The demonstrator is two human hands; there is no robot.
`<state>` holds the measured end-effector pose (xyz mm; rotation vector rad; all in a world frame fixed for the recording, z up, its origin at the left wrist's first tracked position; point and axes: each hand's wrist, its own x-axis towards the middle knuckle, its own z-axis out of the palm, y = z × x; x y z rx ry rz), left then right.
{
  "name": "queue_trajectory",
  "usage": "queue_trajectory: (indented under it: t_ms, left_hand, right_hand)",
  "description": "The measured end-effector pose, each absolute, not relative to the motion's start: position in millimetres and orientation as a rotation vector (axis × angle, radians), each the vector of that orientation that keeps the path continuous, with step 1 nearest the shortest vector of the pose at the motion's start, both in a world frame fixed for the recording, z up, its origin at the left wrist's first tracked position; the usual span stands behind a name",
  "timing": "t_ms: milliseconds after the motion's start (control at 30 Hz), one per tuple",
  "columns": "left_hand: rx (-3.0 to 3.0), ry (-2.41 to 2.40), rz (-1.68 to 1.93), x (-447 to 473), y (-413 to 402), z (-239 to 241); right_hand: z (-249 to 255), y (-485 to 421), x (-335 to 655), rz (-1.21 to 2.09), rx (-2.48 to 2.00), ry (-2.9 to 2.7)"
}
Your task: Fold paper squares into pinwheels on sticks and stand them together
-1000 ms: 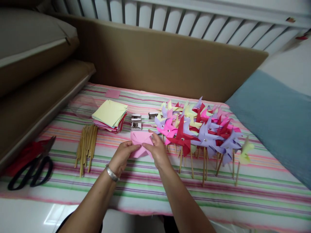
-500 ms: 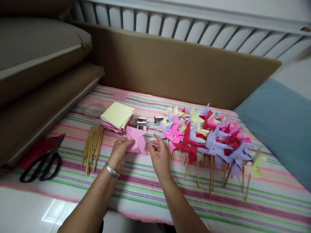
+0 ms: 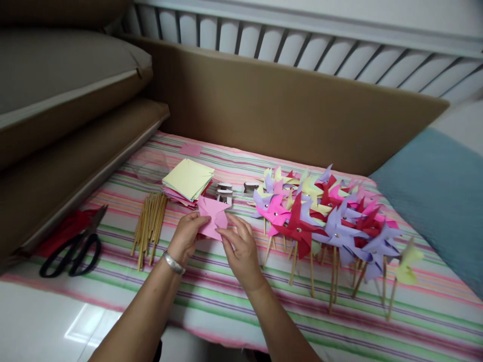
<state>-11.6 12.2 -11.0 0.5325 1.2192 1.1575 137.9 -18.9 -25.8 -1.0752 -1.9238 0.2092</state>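
Head view: pink paper pinwheel [image 3: 213,217], folded, unpinned.

Soft, even indoor light with faint shadows; a bright glare patch on the glossy floor [image 3: 81,327] lower left; wide-angle bending at the edges; slightly soft focus

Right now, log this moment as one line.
left hand: holds pink paper pinwheel | right hand: touches its edge | wooden sticks: leftward | finished pinwheels: rightward

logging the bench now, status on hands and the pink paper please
Left hand and right hand both pinch the pink paper pinwheel, over the striped cloth. Finished pinwheels close at right, wooden sticks at left.
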Motion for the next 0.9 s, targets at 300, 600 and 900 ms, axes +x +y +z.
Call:
queue_trajectory:
  t_ms: [300,600,900]
  left_hand:
    - [0.688,1.125,1.076,-3,9,-16]
    - [0.813,1.085,1.008,4,7,-21]
    - [0.812,1.05,0.967,4,5,-14]
  right_hand:
    - [-22,-17,142,0.507,-1.234,-1.745]
    - [-25,-13,144,0.597,-1.405,-1.581]
    - [-31,-12,145,0.693,-1.394,-1.512]
